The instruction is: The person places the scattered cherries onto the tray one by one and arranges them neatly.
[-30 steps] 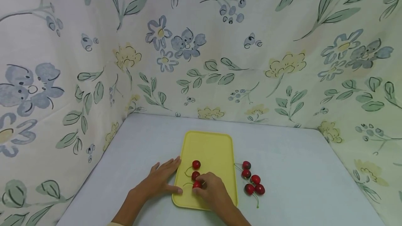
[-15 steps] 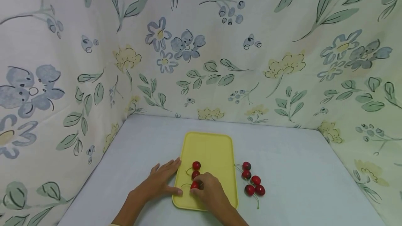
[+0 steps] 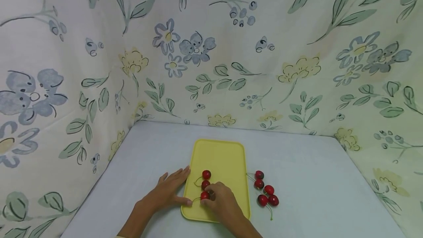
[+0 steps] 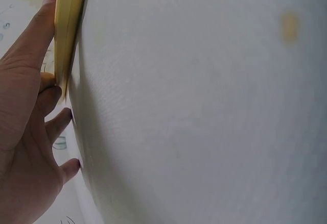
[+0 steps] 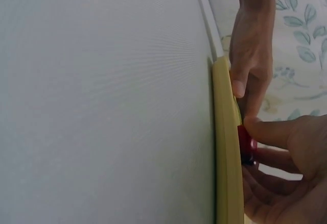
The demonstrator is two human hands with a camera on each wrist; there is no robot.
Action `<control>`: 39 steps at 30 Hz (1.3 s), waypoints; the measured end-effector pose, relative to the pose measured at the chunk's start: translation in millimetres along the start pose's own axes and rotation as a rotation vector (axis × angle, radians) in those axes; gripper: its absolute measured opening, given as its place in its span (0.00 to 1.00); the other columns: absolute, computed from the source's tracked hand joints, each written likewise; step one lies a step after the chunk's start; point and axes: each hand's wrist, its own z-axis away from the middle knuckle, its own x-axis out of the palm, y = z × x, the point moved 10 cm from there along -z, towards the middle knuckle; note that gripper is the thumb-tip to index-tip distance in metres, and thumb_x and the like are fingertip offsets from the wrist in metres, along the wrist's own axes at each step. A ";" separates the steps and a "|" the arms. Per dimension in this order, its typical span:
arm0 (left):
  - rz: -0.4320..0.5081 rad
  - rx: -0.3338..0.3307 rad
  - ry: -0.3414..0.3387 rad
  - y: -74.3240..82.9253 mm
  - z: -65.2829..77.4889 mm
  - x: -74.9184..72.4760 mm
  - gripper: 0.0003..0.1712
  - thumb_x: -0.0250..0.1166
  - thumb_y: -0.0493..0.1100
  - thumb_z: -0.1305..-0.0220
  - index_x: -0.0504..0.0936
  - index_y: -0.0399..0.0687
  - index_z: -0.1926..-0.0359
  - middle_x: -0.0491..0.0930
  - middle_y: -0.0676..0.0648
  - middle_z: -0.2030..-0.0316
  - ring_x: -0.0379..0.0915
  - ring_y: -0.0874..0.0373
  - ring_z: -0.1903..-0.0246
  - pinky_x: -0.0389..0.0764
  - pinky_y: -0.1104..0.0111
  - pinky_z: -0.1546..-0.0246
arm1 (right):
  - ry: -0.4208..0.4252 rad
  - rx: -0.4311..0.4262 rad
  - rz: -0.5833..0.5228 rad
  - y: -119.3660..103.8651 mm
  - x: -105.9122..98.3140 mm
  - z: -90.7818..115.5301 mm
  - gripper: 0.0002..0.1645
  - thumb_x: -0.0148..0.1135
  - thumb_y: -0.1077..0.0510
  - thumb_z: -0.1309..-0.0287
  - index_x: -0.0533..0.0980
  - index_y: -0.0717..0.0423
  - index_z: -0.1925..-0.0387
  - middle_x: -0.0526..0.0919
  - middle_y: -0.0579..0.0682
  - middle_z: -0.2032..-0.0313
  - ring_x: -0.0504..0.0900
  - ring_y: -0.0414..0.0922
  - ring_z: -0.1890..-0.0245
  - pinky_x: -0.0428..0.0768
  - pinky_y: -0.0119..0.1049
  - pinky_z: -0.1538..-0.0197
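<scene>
Red cherry [image 3: 204, 195], pinched in right grip [image 3: 223, 199]

Tray [image 3: 220, 157]: solid yellow. Three cherries [image 3: 206, 174] toward the tray's left edge: glossy red, with thin green stems [image 3: 195, 183]. Five more cherries [image 3: 269, 190] beyond the tray's right edge: red to deep red, the two farthest from the worktop's near edge partly blackish. Worktop [image 3: 314, 179]: pale grey-white. Cloth [image 3: 228, 28] behind the worktop's far edge and along its left and right edges: off-white, printed with blue flowers, some yellow-centred, yellow blossoms, blue berries and green leaves outlined in black.
</scene>
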 end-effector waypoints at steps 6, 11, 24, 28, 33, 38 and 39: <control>0.004 -0.008 0.003 -0.8 -0.7 -0.2 0.66 0.76 0.71 0.46 0.59 0.43 0.17 0.58 0.44 0.18 0.52 0.37 0.19 0.44 0.26 0.25 | 0.005 0.000 -0.019 3.0 -2.7 3.0 0.19 0.83 0.51 0.46 0.88 0.54 0.55 0.83 0.40 0.65 0.75 0.32 0.68 0.79 0.27 0.65; 0.006 -0.007 0.003 -0.7 -0.3 -0.1 0.66 0.76 0.71 0.45 0.59 0.43 0.17 0.58 0.44 0.18 0.52 0.38 0.19 0.43 0.26 0.25 | 0.034 -0.035 -0.043 5.3 -8.7 7.9 0.19 0.82 0.50 0.45 0.87 0.52 0.54 0.86 0.42 0.62 0.80 0.33 0.66 0.82 0.28 0.63; 0.016 -0.018 0.000 -1.9 0.0 1.7 0.66 0.77 0.71 0.45 0.59 0.42 0.17 0.58 0.44 0.18 0.52 0.37 0.19 0.43 0.25 0.26 | 0.119 -0.070 -0.095 12.1 -39.8 24.6 0.20 0.81 0.51 0.43 0.86 0.56 0.52 0.87 0.48 0.62 0.85 0.34 0.66 0.84 0.28 0.64; 0.020 -0.024 -0.002 -2.7 0.2 2.5 0.66 0.77 0.71 0.46 0.59 0.43 0.17 0.59 0.44 0.18 0.52 0.37 0.19 0.42 0.25 0.26 | 0.139 -0.055 -0.120 17.7 -48.8 28.8 0.20 0.80 0.51 0.42 0.86 0.57 0.52 0.88 0.49 0.61 0.85 0.35 0.65 0.85 0.29 0.64; 0.036 -0.021 -0.005 -1.6 0.7 2.2 0.66 0.77 0.70 0.46 0.59 0.42 0.17 0.58 0.44 0.18 0.51 0.37 0.18 0.41 0.25 0.26 | 0.144 0.013 -0.135 28.8 -58.7 33.9 0.21 0.80 0.51 0.42 0.86 0.56 0.52 0.88 0.48 0.59 0.85 0.35 0.63 0.85 0.29 0.62; 0.036 -0.021 -0.003 -0.2 0.9 1.2 0.66 0.77 0.70 0.46 0.59 0.42 0.17 0.58 0.44 0.18 0.51 0.37 0.18 0.41 0.25 0.26 | 0.177 0.085 -0.120 41.2 -71.6 40.2 0.19 0.81 0.51 0.44 0.86 0.53 0.53 0.89 0.47 0.57 0.85 0.34 0.63 0.85 0.29 0.61; 0.035 -0.023 -0.004 -0.3 0.8 1.2 0.66 0.77 0.70 0.46 0.59 0.42 0.17 0.58 0.44 0.18 0.51 0.37 0.18 0.41 0.25 0.26 | 0.186 0.098 -0.115 43.8 -74.2 41.5 0.19 0.82 0.51 0.45 0.86 0.53 0.54 0.89 0.47 0.57 0.85 0.34 0.63 0.85 0.29 0.61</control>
